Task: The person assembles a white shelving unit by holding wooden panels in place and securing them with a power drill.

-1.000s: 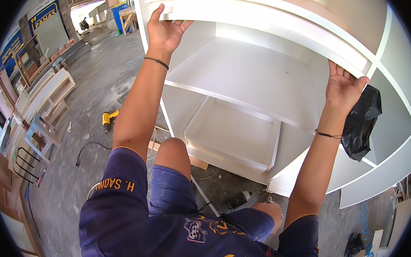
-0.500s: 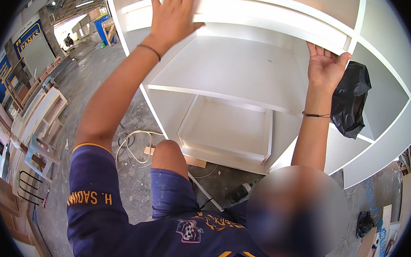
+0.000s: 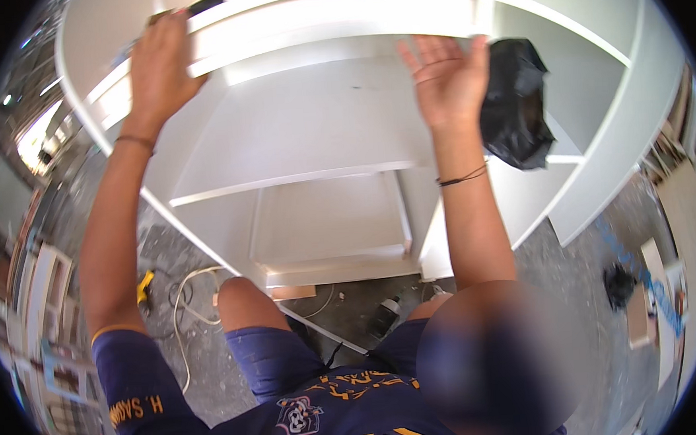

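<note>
A long white drawer (image 3: 336, 15) spans the upper part of a white cabinet (image 3: 303, 132). My left hand (image 3: 162, 65) is at the drawer's left part, its fingers bent over the top edge and the thumb sticking out by the lower edge. Under the right end of the drawer, my right hand (image 3: 451, 79) is palm up with its fingers apart. Its fingertips are close to the underside; whether they touch it I cannot tell. A black plastic bag (image 3: 520, 103) hangs beside this hand.
Below the shelf is a lower white drawer (image 3: 328, 219). On the concrete floor lie a pale cable (image 3: 183, 323), a yellow-handled tool (image 3: 145, 287) and a dark bottle-like object (image 3: 384, 317). Boards (image 3: 658, 310) and a blue coiled hose (image 3: 666, 306) are at the right.
The view has swung, so the cabinet appears further left. My left hand has shifted toward the drawer's left end. My right hand's fingers have straightened from their hold under the right corner.
</note>
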`<state>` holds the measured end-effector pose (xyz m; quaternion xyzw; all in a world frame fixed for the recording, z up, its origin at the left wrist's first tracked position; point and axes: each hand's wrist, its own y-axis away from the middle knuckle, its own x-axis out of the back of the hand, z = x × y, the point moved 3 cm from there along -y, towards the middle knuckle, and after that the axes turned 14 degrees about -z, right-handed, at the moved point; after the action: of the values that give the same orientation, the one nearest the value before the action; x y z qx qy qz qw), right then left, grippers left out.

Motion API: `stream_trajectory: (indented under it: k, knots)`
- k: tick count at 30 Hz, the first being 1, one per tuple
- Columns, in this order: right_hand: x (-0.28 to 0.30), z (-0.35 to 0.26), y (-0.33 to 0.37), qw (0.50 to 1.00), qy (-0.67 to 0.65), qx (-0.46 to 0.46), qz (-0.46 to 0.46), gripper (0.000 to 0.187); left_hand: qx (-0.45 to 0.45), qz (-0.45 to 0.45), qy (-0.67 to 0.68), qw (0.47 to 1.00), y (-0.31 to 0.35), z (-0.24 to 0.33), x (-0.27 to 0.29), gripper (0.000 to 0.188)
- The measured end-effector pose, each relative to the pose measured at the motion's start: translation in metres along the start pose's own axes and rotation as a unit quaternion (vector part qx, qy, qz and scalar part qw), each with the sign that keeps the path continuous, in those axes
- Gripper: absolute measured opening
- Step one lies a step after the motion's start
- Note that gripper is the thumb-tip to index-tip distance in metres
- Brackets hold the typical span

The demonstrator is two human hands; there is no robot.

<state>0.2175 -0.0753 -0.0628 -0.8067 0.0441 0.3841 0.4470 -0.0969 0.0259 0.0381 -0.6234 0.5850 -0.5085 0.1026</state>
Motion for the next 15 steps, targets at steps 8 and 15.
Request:
stream_trajectory:
  k: [8,15]
  knots:
    - [0.021,-0.049,0.036,0.877,0.45,0.163,0.047,0.03,0.048,-0.017,-0.014,0.999,-0.005,0.016,0.0,0.083]
    - [0.024,-0.076,-0.011,0.807,0.552,0.208,0.039,0.035,0.043,-0.003,-0.002,0.999,-0.004,0.013,-0.002,0.083]
